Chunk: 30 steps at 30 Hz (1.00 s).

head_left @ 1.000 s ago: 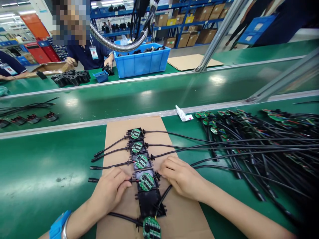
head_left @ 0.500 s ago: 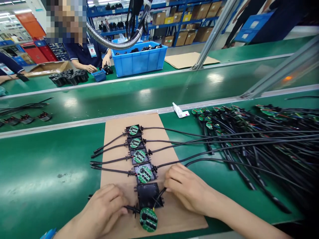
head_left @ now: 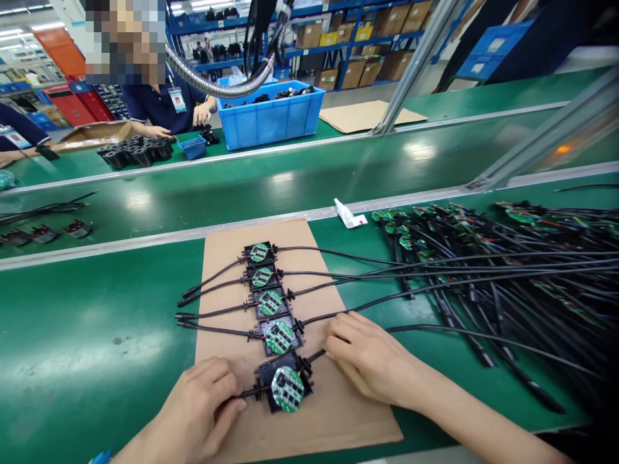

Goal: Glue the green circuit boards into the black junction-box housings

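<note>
On the green bench (head_left: 97, 322), my left hand (head_left: 200, 399) pinched a short cable (head_left: 250, 392), my right hand (head_left: 365, 351) a long cable (head_left: 316, 355); their circuit board (head_left: 288, 389) lay over a black case (head_left: 267, 372), toward the cardboard (head_left: 338, 415)'s near edge.

The left hand (head_left: 206, 403) and the right hand (head_left: 365, 354) are both bare, with slender fingers (head_left: 341, 339) and softly rounded knuckles. The right forearm (head_left: 467, 407) is slim and uncovered as far as the edge of view, narrowing toward the wrist. By the left forearm (head_left: 149, 438), only a corner of a bright blue band (head_left: 100, 458) shows.
</note>
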Tool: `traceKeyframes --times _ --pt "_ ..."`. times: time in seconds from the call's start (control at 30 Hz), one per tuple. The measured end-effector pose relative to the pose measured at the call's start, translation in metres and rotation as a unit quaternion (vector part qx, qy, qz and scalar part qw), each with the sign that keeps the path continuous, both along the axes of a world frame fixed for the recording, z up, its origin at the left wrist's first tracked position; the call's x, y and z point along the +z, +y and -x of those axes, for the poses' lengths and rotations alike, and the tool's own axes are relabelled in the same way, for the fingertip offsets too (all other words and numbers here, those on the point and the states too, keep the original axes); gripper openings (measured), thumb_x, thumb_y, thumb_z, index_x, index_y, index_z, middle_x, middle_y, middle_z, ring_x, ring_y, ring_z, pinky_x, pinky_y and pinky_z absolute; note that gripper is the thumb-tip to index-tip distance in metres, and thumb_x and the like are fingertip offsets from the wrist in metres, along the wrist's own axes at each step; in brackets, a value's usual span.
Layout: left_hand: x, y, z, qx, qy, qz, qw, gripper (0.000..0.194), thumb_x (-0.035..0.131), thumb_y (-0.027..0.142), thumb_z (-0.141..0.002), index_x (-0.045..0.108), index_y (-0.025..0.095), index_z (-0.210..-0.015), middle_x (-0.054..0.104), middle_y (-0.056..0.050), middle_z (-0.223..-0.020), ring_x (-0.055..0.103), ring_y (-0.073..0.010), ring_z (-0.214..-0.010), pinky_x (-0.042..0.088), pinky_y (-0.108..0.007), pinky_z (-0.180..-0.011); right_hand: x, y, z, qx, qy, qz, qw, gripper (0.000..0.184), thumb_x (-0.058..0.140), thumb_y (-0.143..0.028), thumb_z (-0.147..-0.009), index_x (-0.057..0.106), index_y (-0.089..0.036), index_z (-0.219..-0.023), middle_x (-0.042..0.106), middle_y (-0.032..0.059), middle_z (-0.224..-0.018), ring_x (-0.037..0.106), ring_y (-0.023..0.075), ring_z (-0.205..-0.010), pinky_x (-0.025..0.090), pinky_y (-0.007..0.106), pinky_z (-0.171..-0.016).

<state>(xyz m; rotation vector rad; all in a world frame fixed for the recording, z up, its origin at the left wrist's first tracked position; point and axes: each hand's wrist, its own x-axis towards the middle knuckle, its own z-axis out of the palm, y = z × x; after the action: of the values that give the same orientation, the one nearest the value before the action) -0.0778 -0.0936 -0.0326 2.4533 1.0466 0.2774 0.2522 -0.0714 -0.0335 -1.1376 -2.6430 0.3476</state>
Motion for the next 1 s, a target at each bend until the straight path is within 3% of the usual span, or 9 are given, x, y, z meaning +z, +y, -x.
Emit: traceKeyframes --times 0.13,0.23,0.3,0.4,0.47,0.57,0.73,0.87,1.0 --pt "0.012 0.014 0.000 -0.003 -0.042 -0.026 0.999 0.007 0.053 0.026 -0.088 0.056 0.019 -0.088 0.059 -0.004 -0.076 0.058 -0.0178 -0.068 0.048 -0.027 -0.058 0.025 0.045 -0.012 0.001 0.033 0.061 0.998 0.010 0.052 -0.018 -0.084 0.062 -0.019 -0.082 0.058 0.0043 -0.083 0.051 0.0174 -0.080 0.040 0.031 -0.075" --pt "0.024 0.030 -0.007 0.006 -0.078 -0.049 0.996 0.008 0.049 0.021 -0.091 0.057 0.020 -0.088 0.060 -0.002 -0.076 0.059 -0.0151 -0.069 0.047 -0.023 -0.059 0.045 0.113 -0.036 -0.176 0.043 0.048 0.982 0.015 0.053 -0.021 -0.089 0.065 -0.016 -0.081 0.062 0.0062 -0.087 0.055 0.0181 -0.091 0.043 0.033 -0.086" --pt "0.034 0.041 -0.014 0.003 -0.102 -0.043 0.994 0.011 0.048 0.018 -0.092 0.057 0.020 -0.088 0.061 -0.002 -0.077 0.058 -0.0142 -0.070 0.046 -0.022 -0.061 0.050 0.161 -0.054 -0.275 0.049 0.021 0.960 0.019 0.052 -0.026 -0.093 0.063 -0.012 -0.099 0.060 0.0105 -0.106 0.055 0.0218 -0.103 0.043 0.041 -0.093" --pt "0.047 0.057 -0.026 0.015 -0.125 0.003 0.992 0.013 0.047 0.021 -0.092 0.059 0.021 -0.086 0.061 -0.002 -0.079 0.058 -0.0139 -0.072 0.044 -0.023 -0.063 0.047 0.212 -0.071 -0.353 0.056 0.047 0.933 0.034 0.058 -0.034 -0.092 0.056 -0.013 -0.118 0.056 0.0107 -0.120 0.057 0.0222 -0.104 0.049 0.043 -0.088" --pt "0.052 0.069 -0.035 0.041 -0.127 0.049 0.990 0.015 0.048 0.025 -0.092 0.061 0.021 -0.084 0.061 -0.001 -0.078 0.057 -0.0140 -0.072 0.043 -0.024 -0.063 0.042 0.225 -0.071 -0.369 0.072 0.081 0.923 0.035 0.059 -0.035 -0.092 0.056 -0.013 -0.119 0.057 0.0103 -0.118 0.059 0.0215 -0.101 0.051 0.041 -0.085" --pt "0.052 0.092 -0.051 0.102 -0.166 0.118 0.974 0.015 0.052 0.032 -0.091 0.062 0.020 -0.089 0.061 -0.002 -0.080 0.056 -0.0144 -0.073 0.043 -0.024 -0.064 0.040 0.217 -0.049 -0.355 0.123 0.124 0.918 0.029 0.057 -0.035 -0.092 0.058 -0.014 -0.113 0.060 0.0071 -0.110 0.061 0.0188 -0.092 0.053 0.037 -0.078" --pt "0.044 0.127 -0.088 0.143 -0.293 0.223 0.919 0.035 0.047 0.045 -0.090 0.057 0.016 -0.105 0.062 -0.006 -0.089 0.056 -0.0135 -0.068 0.046 -0.024 -0.058 0.055 0.157 0.025 -0.232 0.285 0.142 0.919 0.025 0.068 -0.029 -0.080 0.053 -0.015 -0.094 0.059 -0.0001 -0.083 0.057 0.0126 -0.074 0.050 0.026 -0.068" --pt "0.049 0.125 -0.100 0.122 -0.302 0.209 0.922 0.044 0.038 0.054 -0.091 0.057 0.014 -0.090 0.061 -0.005 -0.077 0.053 -0.0112 -0.055 0.043 -0.022 -0.051 0.071 0.113 0.066 -0.143 0.406 0.132 0.893 0.030 0.065 -0.039 -0.079 0.049 -0.019 -0.095 0.057 0.0003 -0.087 0.054 0.0116 -0.073 0.047 0.025 -0.067" --pt "0.063 0.109 -0.094 0.146 -0.293 0.122 0.937 0.037 0.043 0.047 -0.093 0.057 0.015 -0.080 0.053 0.001 -0.066 0.045 -0.0106 -0.056 0.034 -0.021 -0.052 0.075 0.099 0.075 -0.093 0.488 0.149 0.855 0.039 0.073 -0.042 -0.073 0.051 -0.018 -0.093 0.055 0.0007 -0.085 0.049 0.0119 -0.072 0.043 0.026 -0.066"
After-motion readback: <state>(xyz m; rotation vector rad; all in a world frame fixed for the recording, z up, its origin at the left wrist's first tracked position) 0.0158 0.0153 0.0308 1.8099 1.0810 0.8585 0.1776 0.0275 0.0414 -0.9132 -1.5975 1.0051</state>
